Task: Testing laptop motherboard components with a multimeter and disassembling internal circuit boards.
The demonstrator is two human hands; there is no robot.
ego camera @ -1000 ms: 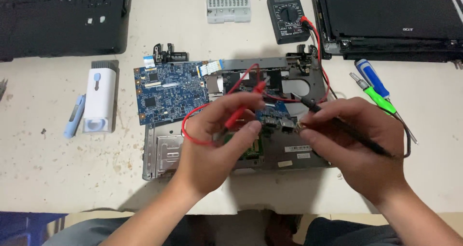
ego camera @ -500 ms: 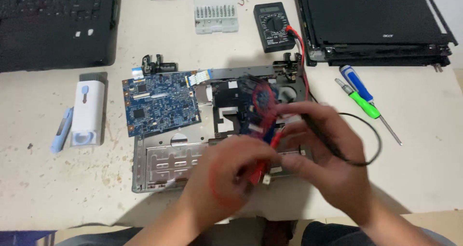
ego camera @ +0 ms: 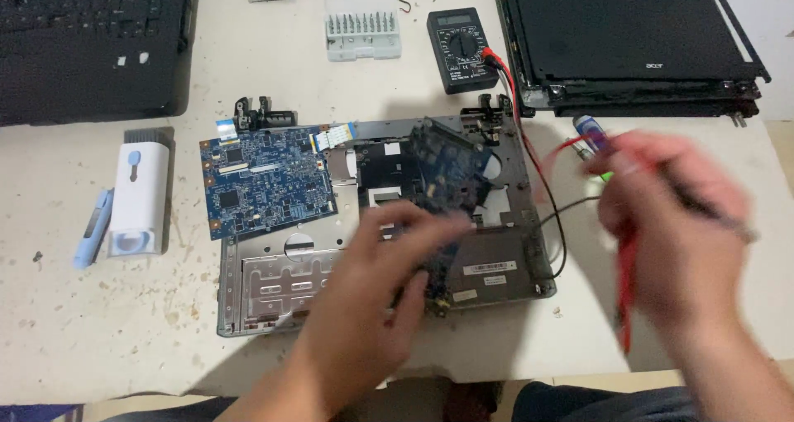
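my left hand sits at six o'clock of the table, fingers spread and pinching the lower edge of a small blue circuit board, which is tipped up out of the grey laptop base. so that hand is clamped on the small board. the picture is smeared there, so i can't tell exactly which fingers carry it.

my right hand is out at three o'clock, well apart from the laptop base and very blurred. it's closed around both meter probes: the red probe hangs down past the palm, the black probe pokes out toward the right. red and black leads run from there up to the black multimeter at twelve o'clock.

the larger blue motherboard lies flat on the upper left of the base, around ten o'clock from my left hand. at nine o'clock, a white cleaning kit with a light blue pen-shaped tool just beside it. a clear case of screwdriver bits sits left of the meter. a black laptop fills eleven o'clock, a black screen panel one o'clock. a blue-handled screwdriver peeks out above my right hand.
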